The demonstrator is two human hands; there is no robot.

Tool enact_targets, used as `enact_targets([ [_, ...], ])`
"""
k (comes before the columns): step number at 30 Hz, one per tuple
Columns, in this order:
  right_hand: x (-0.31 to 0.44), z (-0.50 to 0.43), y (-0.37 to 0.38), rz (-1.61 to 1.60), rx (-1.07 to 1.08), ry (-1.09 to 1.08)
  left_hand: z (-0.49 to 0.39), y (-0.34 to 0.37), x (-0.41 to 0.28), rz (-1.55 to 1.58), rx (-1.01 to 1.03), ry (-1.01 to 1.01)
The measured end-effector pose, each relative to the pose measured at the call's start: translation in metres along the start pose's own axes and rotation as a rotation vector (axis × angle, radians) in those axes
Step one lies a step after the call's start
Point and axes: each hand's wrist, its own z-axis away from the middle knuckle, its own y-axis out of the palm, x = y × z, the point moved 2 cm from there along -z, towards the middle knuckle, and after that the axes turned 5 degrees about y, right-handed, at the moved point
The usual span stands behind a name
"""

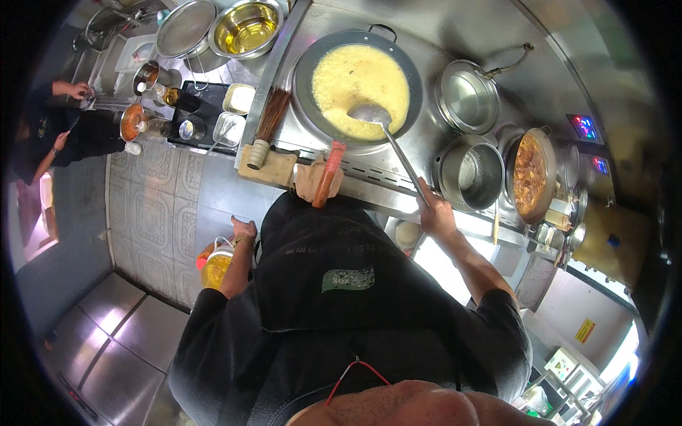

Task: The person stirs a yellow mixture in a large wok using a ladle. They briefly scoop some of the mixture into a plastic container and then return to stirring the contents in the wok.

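My right hand [438, 210] grips the long metal handle of a ladle [402, 157]. Its bowl rests in the yellow, frothy liquid [357, 72] that fills much of a large dark wok [305, 85] on the steel range. My left hand [244, 229] hangs low beside my black apron, with nothing visible in it and a finger sticking out. Near that forearm, lower down, is a plastic container of yellow oil [216, 270]. At the wok's front edge a red-wrapped handle [329, 175] points towards me over a folded cloth [306, 178].
Left of the wok lies a bamboo brush [272, 120]. A bowl of oil [246, 32], a strainer [186, 29] and seasoning tubs [229, 129] stand beyond it. To the right are a deep pot [471, 173] and a pan of browned food [530, 175]. A co-worker's hands [69, 90] are far left.
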Motion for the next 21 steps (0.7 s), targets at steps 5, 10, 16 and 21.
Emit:
enact_targets([
  [5,0.024,-0.042,0.013,-0.031,0.132,0.273,-0.007,0.013,0.02,0.003,0.036,-0.02],
  [10,0.024,-0.078,0.015,-0.168,-0.17,0.151,-0.032,0.018,0.053,0.059,0.076,-0.041],
  [16,0.005,-0.136,0.006,-0.12,-0.257,0.207,-0.016,0.01,0.036,-0.162,0.07,0.078],
  [21,0.006,-0.136,0.073,-0.919,0.099,0.663,0.013,0.004,0.021,-0.144,-0.029,0.18],
])
